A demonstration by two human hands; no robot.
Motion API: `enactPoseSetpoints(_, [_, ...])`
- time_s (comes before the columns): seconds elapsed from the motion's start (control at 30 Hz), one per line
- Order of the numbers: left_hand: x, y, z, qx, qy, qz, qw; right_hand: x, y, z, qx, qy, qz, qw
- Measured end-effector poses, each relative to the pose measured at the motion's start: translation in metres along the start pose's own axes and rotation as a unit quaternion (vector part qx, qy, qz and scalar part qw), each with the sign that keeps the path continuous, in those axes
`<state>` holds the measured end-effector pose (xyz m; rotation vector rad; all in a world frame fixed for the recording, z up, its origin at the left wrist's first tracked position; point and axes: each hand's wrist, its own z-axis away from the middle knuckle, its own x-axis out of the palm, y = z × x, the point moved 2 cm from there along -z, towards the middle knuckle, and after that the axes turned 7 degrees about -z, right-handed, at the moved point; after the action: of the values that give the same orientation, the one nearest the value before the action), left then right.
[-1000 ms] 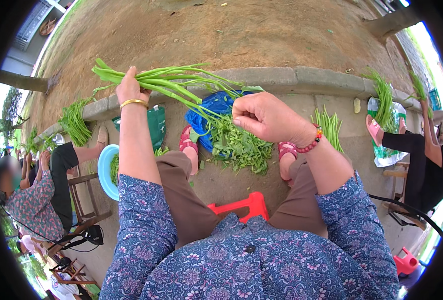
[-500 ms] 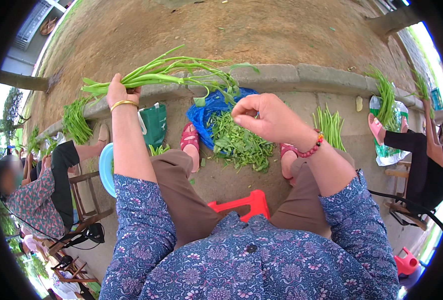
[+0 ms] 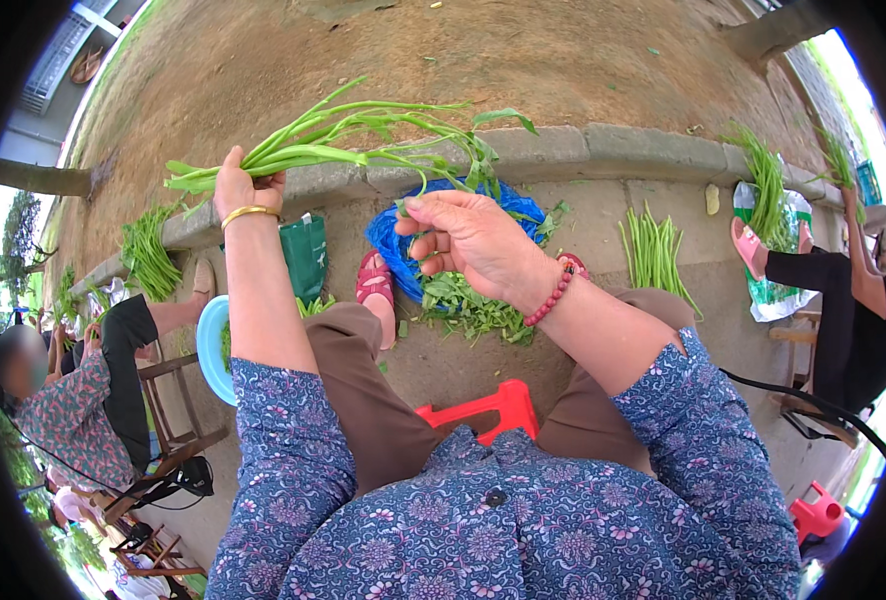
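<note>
"Where do we have the green stems (image 3: pixel 308 155)?"
"Up in front of us, in our left hand (image 3: pixel 250 188). Its fingers are clamped around the thick ends, and the leafy ends stretch off to the right, above the blue bag (image 3: pixel 388 240)."
"And our right hand (image 3: pixel 468 240)?"
"Thumb and forefinger are pinched together on a small leaf (image 3: pixel 401 208), with the other fingers curled below. We wear a gold bracelet (image 3: pixel 250 213) on the left wrist and red beads (image 3: pixel 551 298) on the right."
"What do we see at our feet?"
"A heap of loose leaves (image 3: pixel 478 310), partly on the blue bag and partly on the pavement. To the right of it lies a bundle of bare stalks (image 3: pixel 653 250)."
"And on our left?"
"A green bag (image 3: pixel 305 255) near our left forearm, and closer to us a light blue basin (image 3: pixel 208 350), with some greens showing inside. A red stool (image 3: pixel 508 405) shows between our knees."
"Anyone beside us?"
"We see a person in a flowered shirt (image 3: pixel 73 420) sitting to the left, and to the right someone in pink sandals (image 3: pixel 748 250)."
</note>
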<state>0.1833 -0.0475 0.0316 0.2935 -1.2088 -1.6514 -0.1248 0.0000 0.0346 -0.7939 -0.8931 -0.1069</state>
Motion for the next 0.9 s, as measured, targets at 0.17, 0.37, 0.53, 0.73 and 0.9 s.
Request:
enactPoseSetpoints(0.17, [-0.006, 0.007, -0.002, -0.018, -0.011, 0.029, 0.999, -0.004, -0.006, 0.006, -0.040, 0.028, 0.091, 0.995])
enactPoseSetpoints(0.37, [-0.014, 0.011, -0.014, 0.015, -0.027, 0.025, 0.999, 0.001, -0.004, 0.013, -0.148, -0.064, 0.550, 0.819])
enactPoseSetpoints(0.53, [0.003, -0.001, 0.008, 0.075, 0.004, -0.035, 0.997, 0.005, -0.013, 0.021, -0.095, -0.051, 0.706, 0.700])
enactPoseSetpoints(0.73, [0.037, -0.007, 0.059, 0.253, 0.027, -0.131, 0.958, -0.004, -0.009, 0.027, -0.170, -0.030, 0.797, 0.579])
enactPoseSetpoints(0.9, [0.026, 0.006, 0.051, 0.234, 0.051, -0.086, 0.967, -0.014, -0.029, 0.031, -0.286, 0.084, 0.596, 0.745])
